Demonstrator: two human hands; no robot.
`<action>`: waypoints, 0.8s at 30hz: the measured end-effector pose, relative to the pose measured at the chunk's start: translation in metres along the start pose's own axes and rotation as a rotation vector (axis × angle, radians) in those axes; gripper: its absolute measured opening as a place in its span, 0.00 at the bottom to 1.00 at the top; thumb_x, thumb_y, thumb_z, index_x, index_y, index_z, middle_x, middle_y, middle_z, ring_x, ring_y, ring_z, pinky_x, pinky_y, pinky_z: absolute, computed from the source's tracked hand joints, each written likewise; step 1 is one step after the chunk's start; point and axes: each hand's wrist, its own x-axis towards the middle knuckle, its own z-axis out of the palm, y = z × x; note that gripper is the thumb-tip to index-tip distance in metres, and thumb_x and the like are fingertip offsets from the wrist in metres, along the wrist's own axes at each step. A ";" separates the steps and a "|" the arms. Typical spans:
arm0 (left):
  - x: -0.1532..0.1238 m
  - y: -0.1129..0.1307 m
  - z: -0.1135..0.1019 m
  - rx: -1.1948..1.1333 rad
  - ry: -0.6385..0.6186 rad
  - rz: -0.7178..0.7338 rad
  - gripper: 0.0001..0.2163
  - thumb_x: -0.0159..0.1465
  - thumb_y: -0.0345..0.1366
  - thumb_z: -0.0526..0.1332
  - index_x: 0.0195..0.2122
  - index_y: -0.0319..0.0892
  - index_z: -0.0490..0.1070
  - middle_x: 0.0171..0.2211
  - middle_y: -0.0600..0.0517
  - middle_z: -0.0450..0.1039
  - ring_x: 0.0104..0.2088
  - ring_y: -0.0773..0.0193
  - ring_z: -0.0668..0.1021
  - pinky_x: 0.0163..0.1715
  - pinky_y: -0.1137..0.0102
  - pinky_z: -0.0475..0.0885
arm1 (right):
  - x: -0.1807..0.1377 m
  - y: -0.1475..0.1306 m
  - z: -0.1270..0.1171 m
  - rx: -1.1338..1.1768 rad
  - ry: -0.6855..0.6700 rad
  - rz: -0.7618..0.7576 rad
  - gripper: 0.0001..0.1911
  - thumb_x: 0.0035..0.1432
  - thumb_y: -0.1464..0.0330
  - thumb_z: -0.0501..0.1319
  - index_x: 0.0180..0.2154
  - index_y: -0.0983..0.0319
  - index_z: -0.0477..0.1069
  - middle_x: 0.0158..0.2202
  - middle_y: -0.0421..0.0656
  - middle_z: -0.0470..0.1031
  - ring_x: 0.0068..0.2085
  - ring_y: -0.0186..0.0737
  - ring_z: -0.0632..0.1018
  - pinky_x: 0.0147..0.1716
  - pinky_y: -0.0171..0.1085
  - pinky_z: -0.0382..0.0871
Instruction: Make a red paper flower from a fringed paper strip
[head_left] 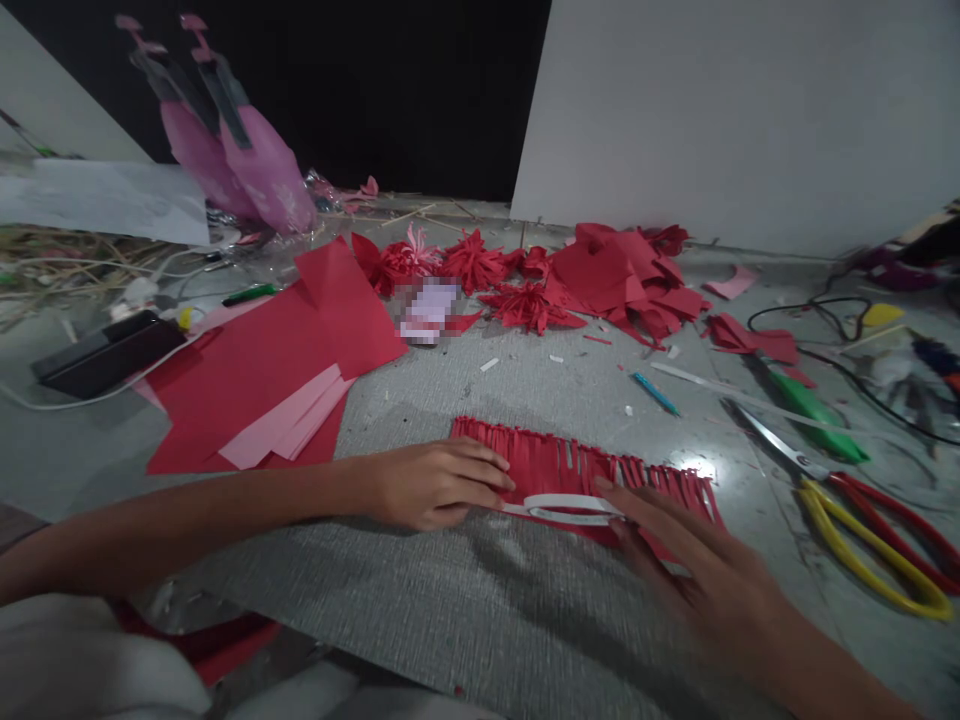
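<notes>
A strip of red paper point(540, 462), cut into a fringe along its far edge, lies on the grey surface in front of me. My left hand point(442, 482) presses on its left end with the fingers bent and close together. A looped white strip point(574, 503), like tape or its backing, runs along the uncut near edge between my hands. My right hand point(682, 545), partly smeared by motion, lies over the paper's right part, thumb and forefinger at the white strip's right end. The right fingertips are partly hidden.
Scissors point(817, 470) with red and yellow handles lie at right beside a green-handled tool point(817, 410). A blue pencil-like stick point(655, 393) is beyond the fringe. Red sheets point(262, 370) lie left, red paper flowers point(476, 262) behind, and a black box point(109, 355) far left.
</notes>
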 end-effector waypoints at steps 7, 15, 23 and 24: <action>0.003 0.002 0.000 0.035 -0.031 -0.008 0.16 0.68 0.27 0.52 0.56 0.38 0.69 0.56 0.42 0.71 0.61 0.58 0.69 0.64 0.60 0.61 | 0.001 -0.001 -0.004 -0.040 0.006 -0.044 0.31 0.67 0.74 0.55 0.68 0.58 0.50 0.52 0.45 0.77 0.49 0.41 0.79 0.50 0.41 0.78; 0.009 0.009 -0.005 0.088 -0.099 -0.037 0.17 0.68 0.27 0.51 0.57 0.38 0.69 0.55 0.42 0.70 0.59 0.55 0.69 0.62 0.59 0.61 | -0.003 -0.003 -0.008 -0.034 -0.060 -0.024 0.32 0.68 0.75 0.53 0.69 0.56 0.47 0.54 0.45 0.76 0.51 0.43 0.78 0.50 0.41 0.77; 0.011 0.012 -0.005 0.139 -0.104 -0.032 0.17 0.69 0.27 0.51 0.57 0.37 0.69 0.53 0.43 0.71 0.57 0.55 0.69 0.61 0.60 0.61 | -0.002 -0.004 -0.006 0.014 -0.137 0.033 0.30 0.69 0.70 0.52 0.69 0.55 0.48 0.57 0.47 0.73 0.52 0.45 0.78 0.49 0.45 0.78; 0.012 0.012 -0.006 0.154 -0.110 -0.029 0.17 0.69 0.27 0.51 0.57 0.38 0.69 0.52 0.43 0.71 0.57 0.55 0.69 0.61 0.60 0.62 | -0.002 -0.006 -0.005 0.020 -0.139 0.070 0.30 0.69 0.69 0.52 0.69 0.55 0.48 0.57 0.48 0.74 0.51 0.46 0.79 0.47 0.44 0.79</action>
